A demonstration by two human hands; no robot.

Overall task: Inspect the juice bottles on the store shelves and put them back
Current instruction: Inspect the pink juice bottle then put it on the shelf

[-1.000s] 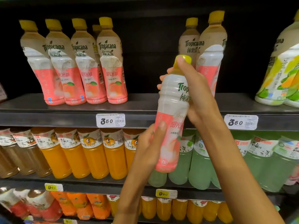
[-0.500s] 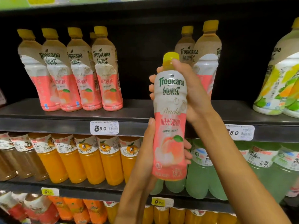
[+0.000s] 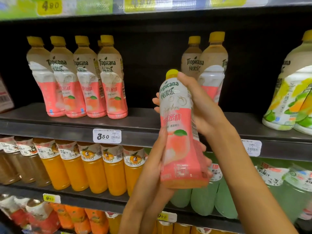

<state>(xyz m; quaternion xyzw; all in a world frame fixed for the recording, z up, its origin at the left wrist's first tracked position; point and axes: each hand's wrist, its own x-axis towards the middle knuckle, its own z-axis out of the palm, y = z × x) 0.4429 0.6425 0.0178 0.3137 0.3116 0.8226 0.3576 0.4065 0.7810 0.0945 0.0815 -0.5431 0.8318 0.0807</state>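
Observation:
I hold a pink-and-white Tropicana peach juice bottle (image 3: 179, 125) with a yellow cap upright in front of the dark shelf (image 3: 138, 123), label facing me. My right hand (image 3: 200, 105) grips its upper half from the right and behind, fingers curled round the neck. My left hand (image 3: 157, 159) wraps the lower body from the left, fingertips showing on the bottle's right side. Several matching peach bottles (image 3: 87, 85) stand in a row on the shelf to the left. Two more peach bottles (image 3: 211, 70) stand just behind the held one.
A gap on the shelf lies between the left row and the right pair. Green-yellow bottles (image 3: 290, 98) stand at the far right. Below are orange juice bottles (image 3: 94, 168) and pale green bottles (image 3: 204, 198). A 3.50 price tag (image 3: 107, 136) hangs on the shelf edge.
The bottle went from tilted with its label turned away to upright with the label facing me. My left hand slid further round its lower part. The view shifted upward.

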